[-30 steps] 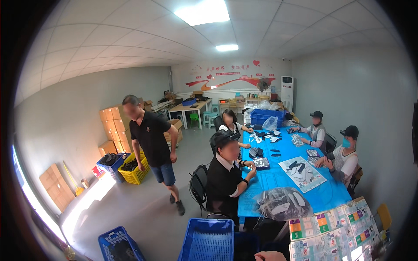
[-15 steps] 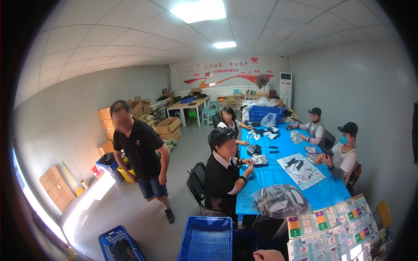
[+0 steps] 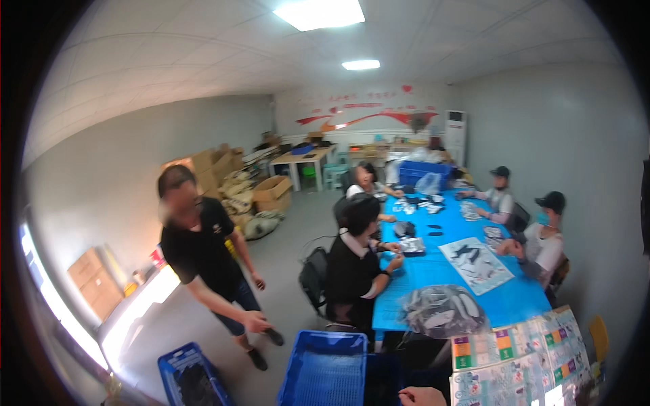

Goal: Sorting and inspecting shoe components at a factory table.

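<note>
At the bottom edge, part of my right hand [image 3: 421, 396] shows, with most of its fingers cut off by the frame. Whether they hold anything is hidden. To its right stands a surface covered with printed colourful sheets [image 3: 518, 358]. An empty-looking blue plastic crate [image 3: 323, 369] lies to its left. Beyond the hand, a clear plastic bag of dark and pale insole-like pieces [image 3: 443, 311] rests on the near end of the blue-covered table [image 3: 399, 277]. My left hand is out of view.
Several people sit along both sides of the table, handling small pieces. A person in black [image 3: 203, 250] stands at left, one arm stretched toward a blue crate with dark contents [image 3: 193, 386]. A black chair [image 3: 313, 281] and cardboard boxes [image 3: 272, 193] stand farther back.
The view has shifted slightly, blurring the picture. The standing person has leaned forward and reached an arm out toward my side. My right hand stays at the lower edge.
</note>
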Action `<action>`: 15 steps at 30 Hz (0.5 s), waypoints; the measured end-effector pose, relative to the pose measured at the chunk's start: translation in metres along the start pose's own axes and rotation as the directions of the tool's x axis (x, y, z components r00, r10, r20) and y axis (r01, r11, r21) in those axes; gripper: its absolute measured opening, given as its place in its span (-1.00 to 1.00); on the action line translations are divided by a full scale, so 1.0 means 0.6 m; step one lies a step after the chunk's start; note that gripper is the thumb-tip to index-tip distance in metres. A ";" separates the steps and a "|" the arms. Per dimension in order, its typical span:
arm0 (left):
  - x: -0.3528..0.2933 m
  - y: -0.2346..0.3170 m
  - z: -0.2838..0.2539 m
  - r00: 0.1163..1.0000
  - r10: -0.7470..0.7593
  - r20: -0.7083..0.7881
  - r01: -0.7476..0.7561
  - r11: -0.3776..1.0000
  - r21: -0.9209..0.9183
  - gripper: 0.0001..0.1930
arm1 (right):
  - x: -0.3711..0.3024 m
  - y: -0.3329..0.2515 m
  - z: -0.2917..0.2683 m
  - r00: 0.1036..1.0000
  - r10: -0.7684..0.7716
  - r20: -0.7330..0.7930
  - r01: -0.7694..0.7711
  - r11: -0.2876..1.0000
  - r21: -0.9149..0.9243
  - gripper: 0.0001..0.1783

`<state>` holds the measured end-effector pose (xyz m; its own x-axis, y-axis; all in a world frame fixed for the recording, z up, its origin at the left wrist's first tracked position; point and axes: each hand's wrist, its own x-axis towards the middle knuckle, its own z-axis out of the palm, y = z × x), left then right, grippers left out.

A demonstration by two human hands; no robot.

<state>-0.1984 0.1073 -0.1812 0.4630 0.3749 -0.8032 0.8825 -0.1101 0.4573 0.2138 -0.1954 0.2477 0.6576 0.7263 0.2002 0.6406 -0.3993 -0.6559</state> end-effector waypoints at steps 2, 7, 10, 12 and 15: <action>-0.004 0.017 -0.027 0.976 0.172 0.135 -0.210 0.907 0.366 -0.72 | -0.005 0.011 0.007 1.000 0.008 -0.020 -0.008 1.000 -0.023 -0.81; 0.001 0.017 -0.013 0.977 0.190 -0.101 -0.156 0.949 0.275 -0.72 | 0.001 0.006 0.008 0.999 0.042 0.032 -0.042 0.999 0.002 -0.80; -0.011 0.035 -0.011 0.997 -0.043 -0.063 0.038 0.996 -0.086 -0.72 | 0.005 0.002 0.012 0.996 0.073 0.043 -0.073 0.997 0.012 -0.79; -0.016 0.028 -0.007 0.997 -0.008 -0.077 0.004 0.999 -0.049 -0.71 | 0.009 0.001 0.013 0.995 0.076 0.058 -0.077 0.997 0.002 -0.79; -0.015 0.018 -0.005 0.995 0.034 -0.097 -0.033 0.999 0.012 -0.69 | 0.012 0.002 0.018 0.995 0.079 0.067 -0.079 0.997 -0.004 -0.78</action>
<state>-0.1932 0.1054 -0.1678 0.4824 0.4588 -0.7462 0.8676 -0.1331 0.4791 0.2149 -0.1845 0.2407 0.6784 0.7281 0.0981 0.5878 -0.4577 -0.6671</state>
